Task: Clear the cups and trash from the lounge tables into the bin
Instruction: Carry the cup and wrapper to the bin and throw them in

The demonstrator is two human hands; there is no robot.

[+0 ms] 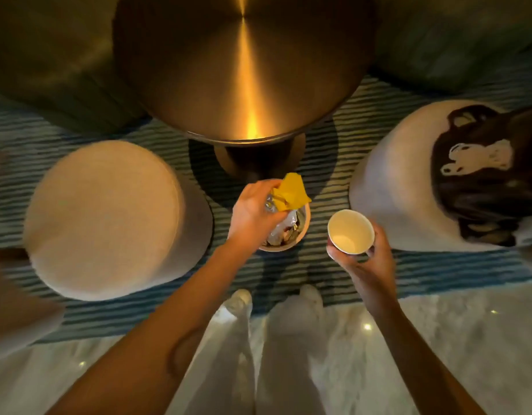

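My left hand [252,211] is closed on a yellow wrapper [291,193] together with a crumpled clear plastic piece [272,206]. It holds them right above a small round bin [303,232] on the floor, which has crumpled trash inside. My right hand [366,259] grips an empty white paper cup [350,232] upright, to the right of the bin and apart from it. The round brass lounge table [243,70] stands just beyond the bin, and nothing shows on its top.
A round beige stool [109,217] stands at the left. A white stool [393,181] at the right carries a dark bag [483,175]. Green seats flank the table at the back. A striped blue rug [408,265] lies under everything. My legs and shoes are at the bottom centre.
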